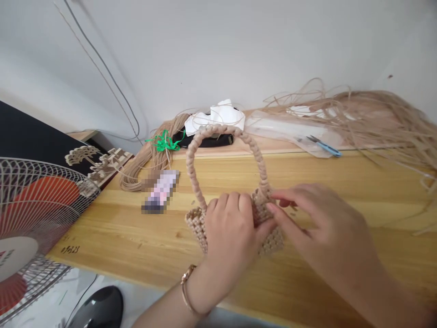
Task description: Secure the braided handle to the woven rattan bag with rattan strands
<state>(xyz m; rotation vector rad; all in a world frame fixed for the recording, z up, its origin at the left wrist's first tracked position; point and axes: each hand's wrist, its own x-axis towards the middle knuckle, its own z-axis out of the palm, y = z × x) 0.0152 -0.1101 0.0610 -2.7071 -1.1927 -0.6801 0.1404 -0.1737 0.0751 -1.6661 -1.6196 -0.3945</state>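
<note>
A small beige woven basket (196, 225) with a tall arched handle (257, 157) is held over the wooden table in the middle of the head view. My left hand (230, 223), with a bracelet at the wrist, is closed around the near side of the basket and hides much of its body. At the basket's right, where the handle meets the rim, my right hand (314, 216) pinches with thumb and forefinger. What lies between those fingertips is too small to make out.
Bundles of beige strands (375, 107) lie along the back, one tied with green ribbon (165, 141). Blue-handled snips (326, 146) rest on plastic wrap (273, 125). White paper (215, 119) covers a black object. A fan (41, 218) stands at left, near a blurred-out item (162, 191).
</note>
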